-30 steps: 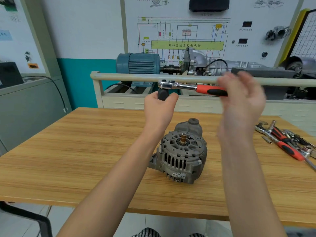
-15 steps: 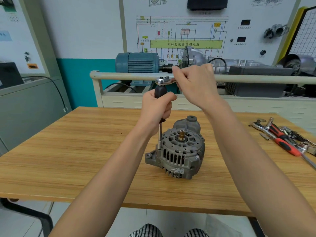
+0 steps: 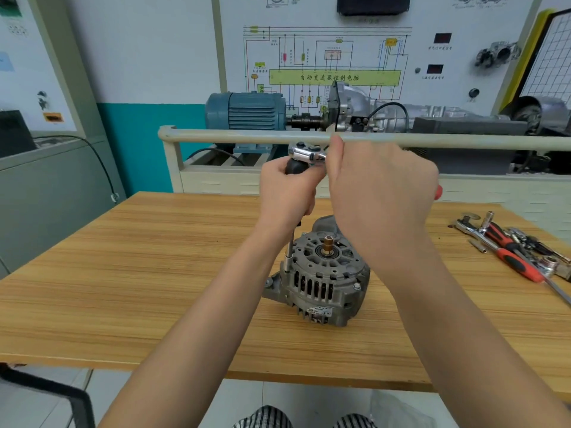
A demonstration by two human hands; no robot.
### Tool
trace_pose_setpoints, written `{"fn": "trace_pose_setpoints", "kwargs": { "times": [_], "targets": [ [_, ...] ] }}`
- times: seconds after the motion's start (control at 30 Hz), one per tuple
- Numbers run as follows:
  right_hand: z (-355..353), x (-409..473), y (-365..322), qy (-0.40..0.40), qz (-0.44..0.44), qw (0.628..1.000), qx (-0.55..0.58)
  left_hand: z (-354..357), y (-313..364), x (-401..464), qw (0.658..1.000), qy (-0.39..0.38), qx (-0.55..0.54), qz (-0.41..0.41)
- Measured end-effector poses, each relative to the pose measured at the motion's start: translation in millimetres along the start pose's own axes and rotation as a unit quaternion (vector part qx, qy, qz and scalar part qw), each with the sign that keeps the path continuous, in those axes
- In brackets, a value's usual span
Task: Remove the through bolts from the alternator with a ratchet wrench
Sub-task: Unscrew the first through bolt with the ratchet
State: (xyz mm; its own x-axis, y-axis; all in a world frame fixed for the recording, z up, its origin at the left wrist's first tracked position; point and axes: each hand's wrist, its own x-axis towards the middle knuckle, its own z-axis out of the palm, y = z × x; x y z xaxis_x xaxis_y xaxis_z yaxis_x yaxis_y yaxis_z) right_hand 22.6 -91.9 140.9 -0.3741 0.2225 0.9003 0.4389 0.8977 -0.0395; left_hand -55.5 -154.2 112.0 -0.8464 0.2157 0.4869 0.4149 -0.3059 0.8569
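- Wood-grain table (image 3: 123, 288) fills the foreground, with a training bench behind it carrying one blue electric motor (image 3: 247, 111), a silver gearbox (image 3: 364, 115) and a wiring-diagram board (image 3: 333, 60) on the wall.
- One alternator (image 3: 321, 282) sits on the table near its middle, shaft end up, with a brass-coloured shaft tip (image 3: 328, 243) at the centre of its ribbed grey housing.
- One thin steel extension shaft (image 3: 289, 250) stands upright on the left rim of the alternator's housing, its lower end touching the housing where a through bolt would sit; the bolt head itself is too small to make out.
- One ratchet wrench (image 3: 307, 154) is on top of that shaft, its chrome head level with the pale rail of the bench behind.
- Left hand (image 3: 287, 193) is curled around the black grip just under the ratchet head, holding the upright shaft.
- Right hand (image 3: 380, 193) is wrapped over the wrench handle, fingers curled around it; only a sliver of the red handle end (image 3: 438, 193) shows past the palm.
- One bolt head (image 3: 357, 285) shows on the alternator's right front rim.
- One loose cluster of hand tools (image 3: 519, 251) lies on the table's right edge, well apart from the alternator: red-handled tools, chrome sockets and a wrench, overlapping too much to count exactly.
- One dark chair edge (image 3: 46, 393) shows at the bottom left, and checked trouser fabric (image 3: 265, 418) at the bottom centre.
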Motion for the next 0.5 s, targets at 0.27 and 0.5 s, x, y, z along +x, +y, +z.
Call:
{"fn": "trace_pose_setpoints", "kwargs": {
  "times": [0.27,0.5],
  "targets": [
    [23,12,10,-0.020,-0.005,0.995,0.100,-7,4,2,0.997,-0.076,-0.010,-0.024],
    [71,34,2,0.014,-0.016,0.932,0.363,-18,-3,8,0.988,-0.143,-0.051,-0.037]
  ]
}}
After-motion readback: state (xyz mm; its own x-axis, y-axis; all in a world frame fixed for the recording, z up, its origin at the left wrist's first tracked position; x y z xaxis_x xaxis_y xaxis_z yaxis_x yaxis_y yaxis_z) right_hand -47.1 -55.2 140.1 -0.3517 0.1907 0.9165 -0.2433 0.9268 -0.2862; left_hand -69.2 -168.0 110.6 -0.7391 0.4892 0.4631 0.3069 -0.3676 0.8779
